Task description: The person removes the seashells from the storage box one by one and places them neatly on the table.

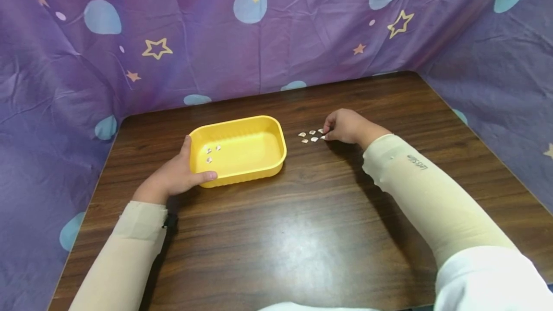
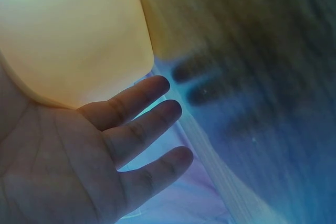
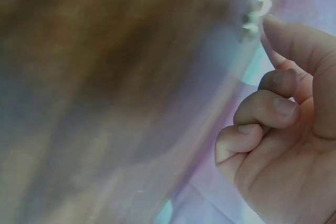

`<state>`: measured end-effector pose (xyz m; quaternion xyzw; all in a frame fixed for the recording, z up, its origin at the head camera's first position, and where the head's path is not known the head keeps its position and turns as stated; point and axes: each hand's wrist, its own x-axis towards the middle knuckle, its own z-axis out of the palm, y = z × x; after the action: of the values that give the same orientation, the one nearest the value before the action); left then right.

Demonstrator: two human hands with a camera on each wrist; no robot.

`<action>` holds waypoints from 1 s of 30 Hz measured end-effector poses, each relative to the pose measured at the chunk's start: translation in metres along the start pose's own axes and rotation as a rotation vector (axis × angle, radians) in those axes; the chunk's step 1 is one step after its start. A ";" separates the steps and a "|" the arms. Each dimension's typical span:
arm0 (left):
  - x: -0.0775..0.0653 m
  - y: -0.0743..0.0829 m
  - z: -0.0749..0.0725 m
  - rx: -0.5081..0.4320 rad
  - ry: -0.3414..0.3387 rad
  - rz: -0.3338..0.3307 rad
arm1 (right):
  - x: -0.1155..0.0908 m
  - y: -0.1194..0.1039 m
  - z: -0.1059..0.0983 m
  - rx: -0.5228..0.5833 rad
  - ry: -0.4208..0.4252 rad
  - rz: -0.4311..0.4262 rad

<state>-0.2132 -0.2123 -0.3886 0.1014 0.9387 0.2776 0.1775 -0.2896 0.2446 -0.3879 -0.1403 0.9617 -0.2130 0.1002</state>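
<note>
A yellow plastic tray [image 1: 255, 174] stands on the table, with several small whitish shell-like pieces [image 1: 209, 160] lying inside its left end. My left hand [image 1: 178, 173] rests around that end, thumb along the near rim and fingers at the far side. Three of its fingers [image 2: 142, 129] extend straight past the tray's end in the left wrist view. To the right of the tray, several pale shell-like pieces [image 1: 314, 139] lie in two short rows. My right hand [image 1: 345, 126] has thumb and index fingertips right at the rightmost pieces, other fingers curled; I cannot tell whether it pinches one.
The dark wooden table [image 1: 259, 224] carries the tray and the loose pieces. A purple cloth [image 1: 207, 42] with stars and blue spots hangs behind the table and along its sides. Pale sleeves cover both forearms.
</note>
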 end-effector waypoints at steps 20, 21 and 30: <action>0.003 -0.003 0.001 -0.012 -0.002 0.006 | 0.022 -0.102 -0.007 0.221 0.103 -0.165; 0.003 -0.004 0.001 -0.012 -0.002 0.008 | 0.024 -0.108 -0.005 0.230 0.097 -0.172; 0.004 -0.005 -0.001 -0.017 -0.001 -0.007 | 0.041 -0.153 0.019 0.305 0.026 -0.247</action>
<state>-0.2174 -0.2154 -0.3919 0.0968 0.9366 0.2849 0.1798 -0.2890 0.0918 -0.3432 -0.2375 0.8949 -0.3689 0.0809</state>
